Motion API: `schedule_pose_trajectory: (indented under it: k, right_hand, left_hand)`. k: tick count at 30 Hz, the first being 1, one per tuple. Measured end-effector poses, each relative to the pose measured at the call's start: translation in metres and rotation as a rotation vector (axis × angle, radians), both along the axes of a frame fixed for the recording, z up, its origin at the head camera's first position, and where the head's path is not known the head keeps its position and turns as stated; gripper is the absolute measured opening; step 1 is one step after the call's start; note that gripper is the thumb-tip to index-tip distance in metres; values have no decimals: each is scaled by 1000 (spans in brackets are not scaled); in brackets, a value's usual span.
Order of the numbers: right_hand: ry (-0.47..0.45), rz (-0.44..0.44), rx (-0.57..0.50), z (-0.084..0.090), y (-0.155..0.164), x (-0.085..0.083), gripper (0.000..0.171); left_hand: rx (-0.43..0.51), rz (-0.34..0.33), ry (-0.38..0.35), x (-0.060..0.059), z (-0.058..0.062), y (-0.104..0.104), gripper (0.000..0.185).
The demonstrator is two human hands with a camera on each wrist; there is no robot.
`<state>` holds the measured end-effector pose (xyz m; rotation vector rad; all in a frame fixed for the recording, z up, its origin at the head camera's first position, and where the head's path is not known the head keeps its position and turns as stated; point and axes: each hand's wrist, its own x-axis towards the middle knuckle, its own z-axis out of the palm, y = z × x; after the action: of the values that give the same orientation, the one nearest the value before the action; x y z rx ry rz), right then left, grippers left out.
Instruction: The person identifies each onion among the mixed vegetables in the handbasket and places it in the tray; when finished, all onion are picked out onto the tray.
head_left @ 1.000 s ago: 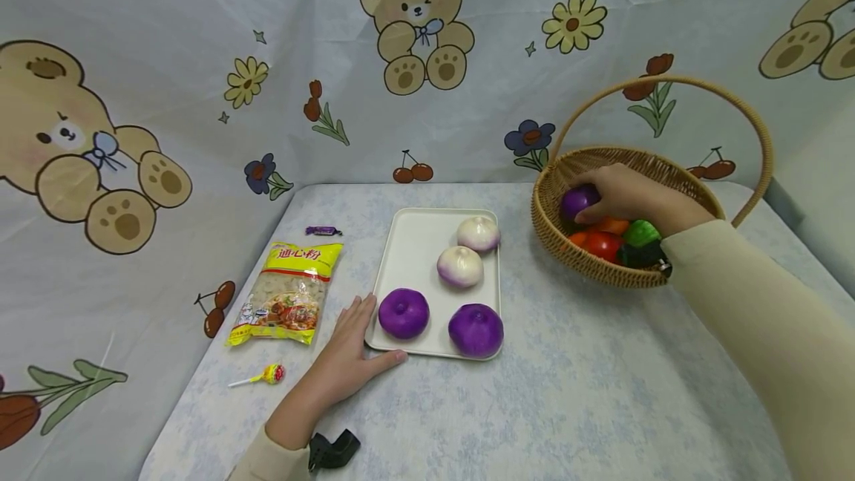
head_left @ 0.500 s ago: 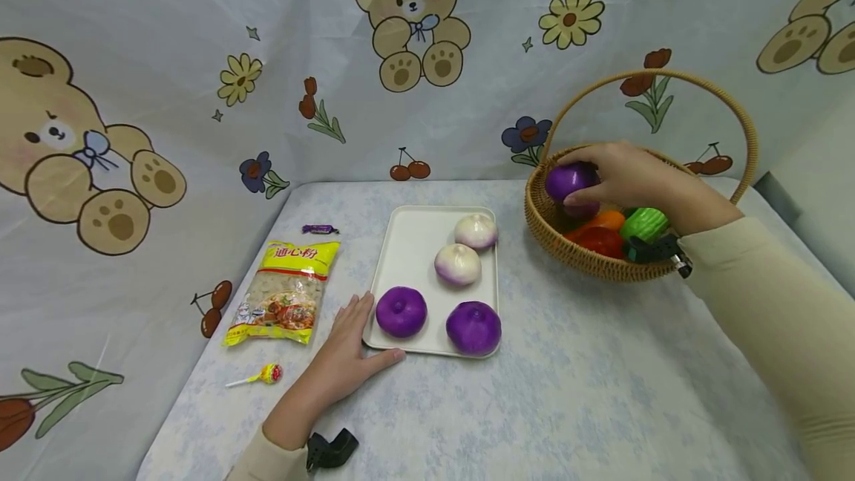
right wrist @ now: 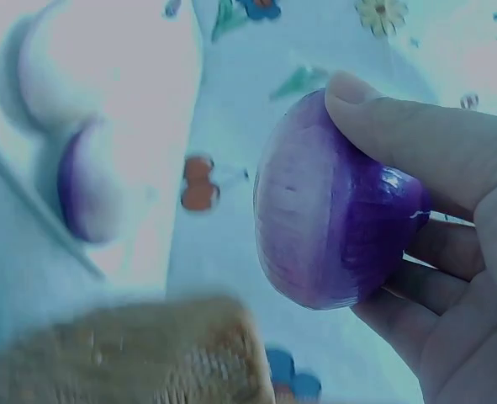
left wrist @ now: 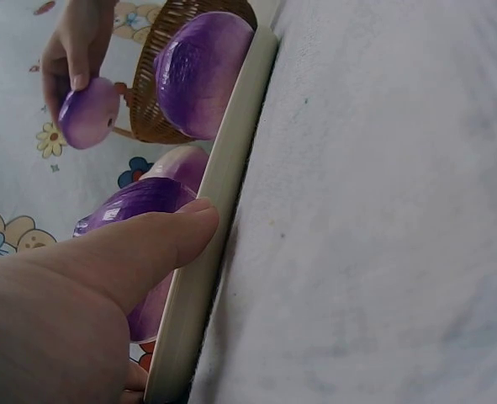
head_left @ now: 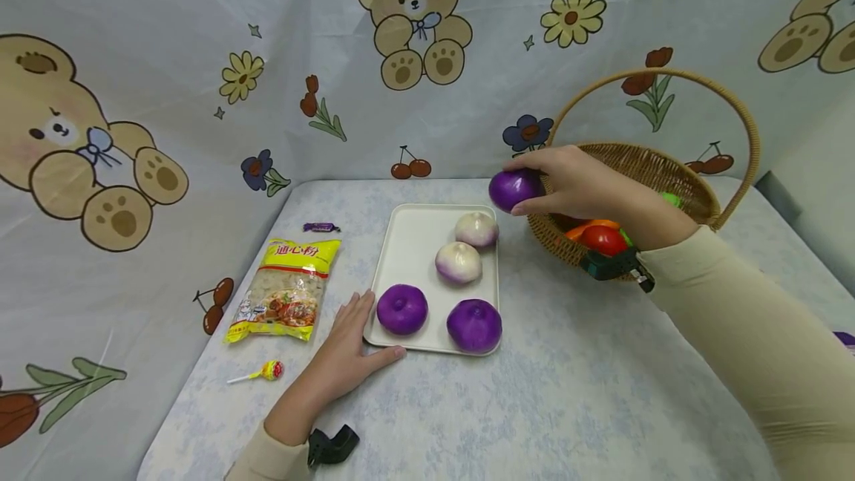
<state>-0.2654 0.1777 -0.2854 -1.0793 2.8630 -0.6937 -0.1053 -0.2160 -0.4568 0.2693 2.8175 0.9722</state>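
My right hand grips a purple onion in the air, between the wicker basket and the tray. In the right wrist view the thumb and fingers hold that onion from opposite sides. The white tray bears two dark purple onions at its near end. Two whitish onions with purple tints lie toward its far right. My left hand rests at the tray's near left corner, fingers straight; its thumb touches the rim in the left wrist view.
The wicker basket with a tall handle stands at the right, holding a red tomato-like vegetable and orange and green ones. To the left lie a yellow pasta bag, a lollipop and a purple-wrapped candy.
My right hand has lifted the purple onion out of the basket and carried it left, toward the tray. The left hand has stayed in place at the tray's corner.
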Motion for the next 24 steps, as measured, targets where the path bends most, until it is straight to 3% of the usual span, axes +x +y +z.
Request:
schedule_pose_trajectory:
  k: [10, 18, 24]
  right_hand:
    - [7, 231, -52, -25, -73, -2, 61]
    - [-46, 306, -60, -55, -123, 0, 63]
    - [-95, 324, 23, -70, -145, 4, 64]
  left_hand:
    - [0, 1, 6, -2, 0, -1, 122]
    - [-4, -7, 3, -1, 2, 1, 122]
    - [8, -11, 6, 0, 0, 1, 121]
